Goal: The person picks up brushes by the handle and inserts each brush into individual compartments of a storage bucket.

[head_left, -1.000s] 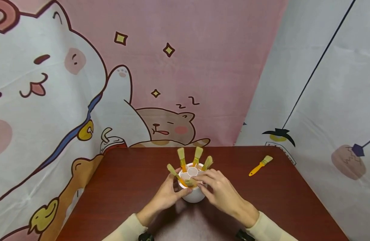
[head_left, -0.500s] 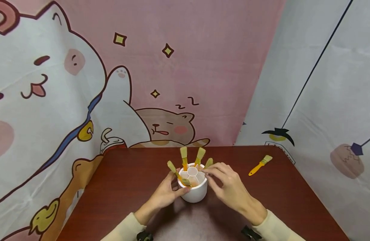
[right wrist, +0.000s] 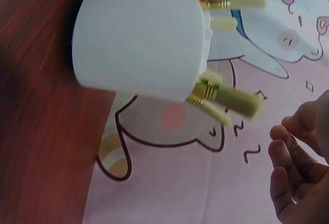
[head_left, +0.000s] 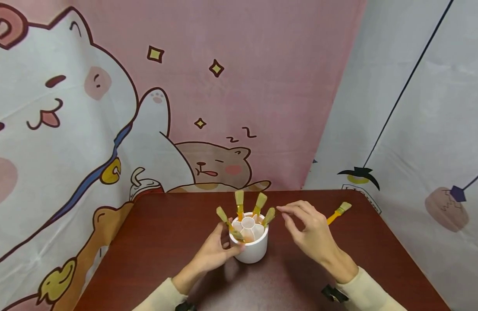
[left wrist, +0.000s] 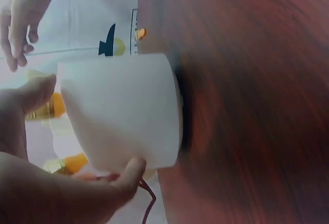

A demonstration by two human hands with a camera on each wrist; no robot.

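A white round pen holder (head_left: 254,252) with petal-shaped compartments stands on the table. Several paintbrushes with yellow-orange handles lean in it, bristles up, among them the right-hand brush (head_left: 269,217) and the back brush (head_left: 239,199). My left hand (head_left: 211,254) grips the holder's left side, thumb at the front rim; the left wrist view shows its fingers against the white wall (left wrist: 123,111). Just right of the brushes my right hand (head_left: 313,233) hovers with loosely bent fingers and holds nothing. In the right wrist view its fingertips (right wrist: 279,133) are apart from the bristles.
Another paintbrush (head_left: 343,208) lies on the dark red table (head_left: 165,233) at the back right, its handle end hidden behind my right hand. Behind the table hangs a cloth backdrop (head_left: 270,95) with cartoon animals.
My right hand has drawn back from the holder's front compartments to the right, off the brushes. The right-hand brush shows fully again. My left hand stays on the holder.
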